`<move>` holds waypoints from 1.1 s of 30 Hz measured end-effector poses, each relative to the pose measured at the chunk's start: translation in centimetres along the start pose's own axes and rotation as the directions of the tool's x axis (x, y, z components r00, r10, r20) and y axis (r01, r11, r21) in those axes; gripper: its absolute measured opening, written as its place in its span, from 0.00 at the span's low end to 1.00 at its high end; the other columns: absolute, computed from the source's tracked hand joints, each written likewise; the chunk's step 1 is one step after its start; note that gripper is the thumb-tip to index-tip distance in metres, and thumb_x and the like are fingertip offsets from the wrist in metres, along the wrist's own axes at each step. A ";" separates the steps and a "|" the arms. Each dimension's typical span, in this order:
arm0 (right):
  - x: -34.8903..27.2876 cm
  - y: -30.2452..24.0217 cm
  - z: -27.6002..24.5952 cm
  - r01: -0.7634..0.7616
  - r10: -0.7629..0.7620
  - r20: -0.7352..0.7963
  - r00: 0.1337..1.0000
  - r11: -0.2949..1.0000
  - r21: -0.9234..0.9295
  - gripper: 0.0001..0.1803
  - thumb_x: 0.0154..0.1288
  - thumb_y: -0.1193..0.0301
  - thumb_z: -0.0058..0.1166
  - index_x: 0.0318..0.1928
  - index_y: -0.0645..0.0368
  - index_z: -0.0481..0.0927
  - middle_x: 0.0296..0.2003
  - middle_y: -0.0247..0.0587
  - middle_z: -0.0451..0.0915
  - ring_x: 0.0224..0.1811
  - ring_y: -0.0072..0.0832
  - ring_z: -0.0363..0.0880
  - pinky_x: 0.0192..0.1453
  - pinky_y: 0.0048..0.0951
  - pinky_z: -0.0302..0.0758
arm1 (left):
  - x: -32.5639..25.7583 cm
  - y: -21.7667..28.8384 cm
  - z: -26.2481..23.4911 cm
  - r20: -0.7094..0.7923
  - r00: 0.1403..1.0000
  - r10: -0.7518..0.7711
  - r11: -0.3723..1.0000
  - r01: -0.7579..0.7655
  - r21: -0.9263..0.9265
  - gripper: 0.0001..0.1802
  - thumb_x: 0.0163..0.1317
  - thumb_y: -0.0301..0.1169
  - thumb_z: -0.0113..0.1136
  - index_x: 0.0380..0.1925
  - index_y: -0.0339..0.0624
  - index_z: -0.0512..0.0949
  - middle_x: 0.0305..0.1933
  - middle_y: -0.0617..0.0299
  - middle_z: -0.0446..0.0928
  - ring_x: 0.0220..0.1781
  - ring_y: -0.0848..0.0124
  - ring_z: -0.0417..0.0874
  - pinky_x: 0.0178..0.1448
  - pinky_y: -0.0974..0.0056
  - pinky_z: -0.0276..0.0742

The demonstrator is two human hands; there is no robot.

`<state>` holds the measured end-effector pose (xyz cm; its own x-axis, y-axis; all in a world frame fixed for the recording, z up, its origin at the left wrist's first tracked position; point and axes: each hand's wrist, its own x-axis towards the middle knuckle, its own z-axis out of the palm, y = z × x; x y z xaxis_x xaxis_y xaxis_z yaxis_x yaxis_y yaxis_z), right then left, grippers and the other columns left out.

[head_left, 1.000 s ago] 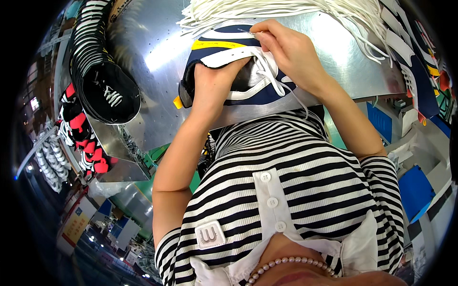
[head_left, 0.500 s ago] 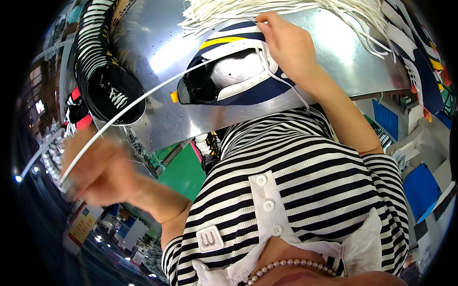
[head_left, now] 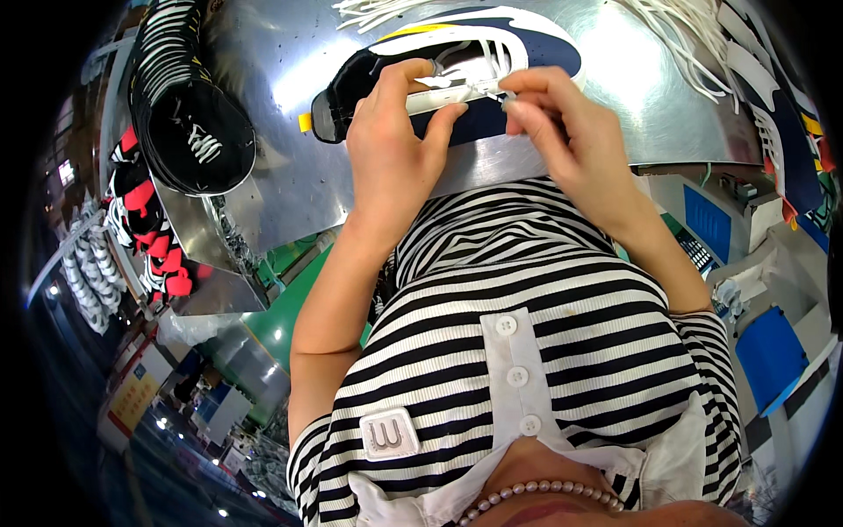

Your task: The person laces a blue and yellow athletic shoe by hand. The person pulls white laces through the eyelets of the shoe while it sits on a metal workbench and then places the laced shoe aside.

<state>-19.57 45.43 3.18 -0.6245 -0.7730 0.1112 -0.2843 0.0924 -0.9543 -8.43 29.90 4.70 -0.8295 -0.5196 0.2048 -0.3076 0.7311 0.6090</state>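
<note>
A navy shoe upper with white trim and a yellow stripe lies on the metal table, its dark heel with a yellow tab toward the left. White shoelace runs across its opening in a few strands. My left hand grips the near white eyelet edge, thumb on the outside and fingers reaching into the opening. Close beside it, my right hand pinches the lace at that same edge, thumb and forefinger together. The fingers partly hide the lace end and the eyelets.
Loose white laces are heaped along the table's far side. A long nested stack of black-and-white shoe uppers stands at left, with red-and-black pieces below it. More navy-and-white uppers hang at the right edge of the metal table.
My left hand has come from the far lower left, where it held a taut lace out, back to the shoe upper. My right hand has moved nearer, to the eyelet edge. The upper has shifted slightly.
</note>
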 end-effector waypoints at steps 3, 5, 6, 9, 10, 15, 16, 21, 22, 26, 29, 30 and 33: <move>-0.4 0.6 0.1 -0.042 0.042 0.016 0.999 0.999 -0.028 0.09 0.70 0.71 0.53 0.48 0.58 0.74 0.29 0.43 0.82 0.28 0.38 0.82 0.31 0.33 0.74 | 0.5 0.0 0.0 0.040 0.999 0.028 0.997 -0.031 0.068 0.15 0.54 0.30 0.73 0.38 0.36 0.80 0.36 0.55 0.83 0.37 0.66 0.85 0.44 0.66 0.78; -0.4 0.7 0.0 -0.076 0.078 0.038 0.996 0.996 -0.039 0.08 0.70 0.71 0.53 0.47 0.59 0.73 0.29 0.44 0.82 0.29 0.40 0.82 0.32 0.33 0.74 | 0.5 0.3 0.0 0.077 0.997 -0.024 0.997 0.018 0.071 0.14 0.54 0.31 0.73 0.38 0.36 0.80 0.35 0.55 0.84 0.36 0.68 0.85 0.43 0.67 0.78; -0.4 0.8 0.0 -0.075 0.077 0.040 0.996 0.997 -0.036 0.09 0.70 0.71 0.53 0.47 0.59 0.73 0.29 0.44 0.82 0.29 0.41 0.82 0.32 0.34 0.74 | 0.5 0.4 0.1 0.086 0.995 -0.045 0.997 0.039 0.064 0.14 0.54 0.31 0.73 0.38 0.36 0.81 0.34 0.56 0.84 0.35 0.69 0.85 0.42 0.68 0.78; 0.1 1.2 0.2 -0.070 0.072 0.050 0.996 0.997 -0.045 0.09 0.70 0.71 0.53 0.47 0.60 0.73 0.28 0.44 0.82 0.28 0.41 0.82 0.33 0.35 0.74 | 0.6 0.3 0.1 0.105 0.991 -0.086 0.996 0.083 0.033 0.14 0.55 0.31 0.72 0.38 0.36 0.81 0.34 0.55 0.85 0.33 0.71 0.85 0.41 0.68 0.78; 0.3 1.3 0.3 -0.067 0.071 0.058 0.996 0.996 -0.059 0.09 0.70 0.72 0.53 0.47 0.61 0.72 0.28 0.44 0.82 0.28 0.42 0.82 0.33 0.36 0.75 | 0.6 0.1 0.1 0.109 0.989 -0.098 0.995 0.096 0.020 0.14 0.55 0.31 0.72 0.39 0.36 0.82 0.34 0.55 0.85 0.33 0.71 0.85 0.41 0.69 0.77; 1.5 1.1 1.2 -0.145 0.153 0.093 0.984 0.986 -0.088 0.10 0.69 0.71 0.52 0.45 0.62 0.69 0.25 0.45 0.81 0.28 0.43 0.82 0.33 0.38 0.75 | 1.1 -1.1 -0.7 0.211 0.978 0.004 0.995 0.017 -0.098 0.13 0.57 0.28 0.70 0.41 0.36 0.82 0.35 0.54 0.85 0.35 0.70 0.85 0.41 0.68 0.77; 1.7 1.1 1.3 -0.190 0.195 0.112 0.974 0.980 -0.059 0.10 0.69 0.71 0.51 0.45 0.62 0.69 0.24 0.46 0.81 0.28 0.44 0.82 0.33 0.39 0.75 | 1.2 -1.3 -0.7 0.239 0.970 0.037 0.993 -0.009 -0.117 0.13 0.57 0.28 0.69 0.41 0.36 0.82 0.36 0.53 0.85 0.35 0.69 0.85 0.41 0.68 0.77; 2.1 0.6 2.3 -0.141 0.194 0.169 0.966 0.948 -0.286 0.15 0.64 0.72 0.47 0.49 0.66 0.72 0.29 0.58 0.81 0.29 0.51 0.82 0.31 0.46 0.78 | 0.9 -0.4 -0.8 0.298 0.939 0.172 0.982 -0.140 -0.124 0.12 0.62 0.25 0.62 0.46 0.33 0.81 0.45 0.46 0.83 0.45 0.56 0.85 0.51 0.59 0.78; 2.2 1.3 2.4 -0.102 0.142 0.167 0.976 0.968 -0.228 0.15 0.65 0.71 0.48 0.49 0.65 0.72 0.27 0.56 0.80 0.30 0.52 0.82 0.30 0.47 0.78 | 0.8 -0.8 -0.8 0.314 0.937 0.155 0.986 -0.126 -0.111 0.13 0.64 0.25 0.61 0.48 0.31 0.79 0.48 0.46 0.82 0.49 0.57 0.84 0.55 0.59 0.77; 3.7 0.3 -1.4 0.082 0.062 0.364 0.929 0.927 -0.367 0.11 0.61 0.68 0.56 0.41 0.58 0.76 0.25 0.47 0.80 0.32 0.46 0.82 0.33 0.46 0.75 | -0.2 -2.2 -0.9 0.142 0.990 0.012 0.991 0.008 -0.137 0.11 0.63 0.28 0.62 0.41 0.32 0.75 0.36 0.45 0.79 0.37 0.49 0.80 0.42 0.54 0.75; 3.6 0.7 -2.8 0.202 -0.204 0.017 0.979 0.948 -0.247 0.09 0.56 0.68 0.57 0.36 0.57 0.77 0.25 0.42 0.79 0.31 0.46 0.80 0.34 0.45 0.74 | 0.2 0.5 -2.2 0.308 0.951 0.033 0.999 -0.041 0.019 0.17 0.64 0.34 0.64 0.49 0.38 0.75 0.44 0.47 0.82 0.45 0.54 0.85 0.49 0.56 0.80; 4.5 1.6 -1.9 0.342 -0.345 -0.004 0.938 0.930 -0.134 0.09 0.57 0.68 0.56 0.37 0.57 0.77 0.26 0.44 0.80 0.32 0.46 0.81 0.35 0.45 0.74 | 0.2 0.2 -1.3 0.317 0.944 0.087 0.995 -0.095 0.012 0.16 0.64 0.33 0.63 0.48 0.37 0.76 0.44 0.47 0.82 0.44 0.53 0.85 0.48 0.56 0.80; 6.0 1.6 0.6 0.265 -0.225 0.257 0.940 0.955 -0.130 0.09 0.58 0.67 0.53 0.37 0.57 0.79 0.30 0.47 0.83 0.35 0.47 0.82 0.37 0.46 0.75 | 0.1 -1.1 0.4 0.180 0.897 0.404 0.914 -0.406 -0.027 0.14 0.63 0.30 0.64 0.46 0.34 0.77 0.39 0.47 0.83 0.41 0.55 0.86 0.47 0.57 0.80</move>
<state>-23.36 40.60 2.12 -0.3359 -0.9086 0.2482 -0.5317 -0.0346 -0.8462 -8.40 29.20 3.77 -0.9520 -0.0916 0.2920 0.0683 0.8666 0.4943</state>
